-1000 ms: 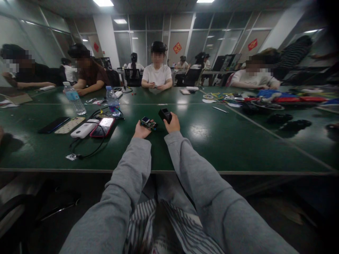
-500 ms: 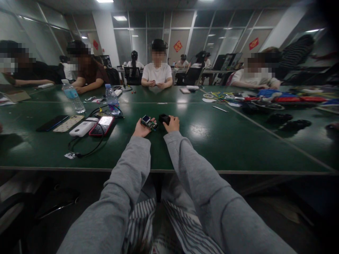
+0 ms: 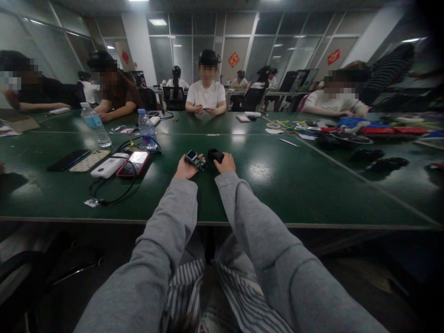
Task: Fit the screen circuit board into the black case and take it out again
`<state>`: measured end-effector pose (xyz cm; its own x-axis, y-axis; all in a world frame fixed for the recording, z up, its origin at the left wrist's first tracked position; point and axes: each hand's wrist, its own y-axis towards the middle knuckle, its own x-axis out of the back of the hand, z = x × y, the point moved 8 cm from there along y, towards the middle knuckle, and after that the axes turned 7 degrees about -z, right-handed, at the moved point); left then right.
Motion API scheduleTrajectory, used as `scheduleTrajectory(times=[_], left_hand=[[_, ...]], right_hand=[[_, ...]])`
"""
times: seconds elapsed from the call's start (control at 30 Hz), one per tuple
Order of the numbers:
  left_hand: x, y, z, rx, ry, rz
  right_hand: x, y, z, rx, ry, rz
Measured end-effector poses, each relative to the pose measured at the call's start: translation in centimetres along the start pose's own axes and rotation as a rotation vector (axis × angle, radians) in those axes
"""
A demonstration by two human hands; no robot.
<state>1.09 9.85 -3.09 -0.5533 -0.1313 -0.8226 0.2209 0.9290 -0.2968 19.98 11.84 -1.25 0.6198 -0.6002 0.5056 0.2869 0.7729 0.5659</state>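
Note:
On the palm side of my left hand [image 3: 183, 169] rests a small green circuit board [image 3: 198, 163] with a little screen at its upper left; the fingers curl beneath and beside it. My right hand [image 3: 228, 163] grips a small black box-shaped case [image 3: 215, 155], thumb on the near side and fingers round its right end. Board and case are apart, with a narrow gap between them, both just above or on the green table [image 3: 277, 194]. Parts of the board's underside are hidden by the left hand.
Left of my hands lie a red-edged phone [image 3: 133, 164], a white power bank [image 3: 110, 165] with a black cable, and two more phones. Two water bottles [image 3: 147, 130] stand behind them. A pen [image 3: 288, 143] and piled cables [image 3: 294, 126] are at right. A person [image 3: 206, 95] sits opposite.
My hands and both items stay almost where they were. The person opposite has shifted their hands slightly.

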Motion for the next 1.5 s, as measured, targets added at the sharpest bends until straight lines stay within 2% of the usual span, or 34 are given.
scheduleTrajectory(times=[0.17,0.3,0.43,0.6,0.77,0.93,1.1,1.2,1.3,1.4,1.5], left_hand=[[0.1,0.2,0.0,0.001,-0.012,0.0],[0.1,0.0,0.0,-0.006,-0.006,-0.016],[0.0,-0.5,0.0,0.001,-0.003,-0.023],[-0.1,-1.0,-0.1,-0.02,-0.025,-0.068],[-0.1,-0.9,0.0,-0.012,-0.038,-0.076],[0.3,-0.3,-0.2,-0.043,-0.072,-0.081],[0.6,0.2,-0.2,-0.019,-0.018,-0.053],[0.9,0.4,-0.1,0.006,0.042,-0.069],[1.0,0.3,-0.2,-0.013,0.09,-0.089],[0.1,-0.1,-0.3,-0.04,0.112,-0.008],[-0.5,-0.4,-0.2,-0.036,0.119,0.065]], right_hand=[[0.5,0.2,0.2,-0.021,0.074,-0.075],[1.0,0.1,2.0,0.0,0.176,-0.119],[0.6,-1.0,5.1,0.079,0.325,-0.065],[-0.3,-2.8,8.2,0.213,0.373,0.061],[-0.9,-3.1,8.6,0.286,0.383,0.139],[-3.3,-3.8,7.7,0.354,0.214,0.306],[-4.4,-4.1,6.6,0.288,0.195,0.349],[-4.2,-3.7,6.4,0.186,0.34,0.346],[-4.4,-3.0,5.7,-0.012,0.569,0.366],[-4.7,-2.5,5.0,-0.16,0.695,0.376],[-4.9,-2.4,4.6,-0.205,0.712,0.383]])
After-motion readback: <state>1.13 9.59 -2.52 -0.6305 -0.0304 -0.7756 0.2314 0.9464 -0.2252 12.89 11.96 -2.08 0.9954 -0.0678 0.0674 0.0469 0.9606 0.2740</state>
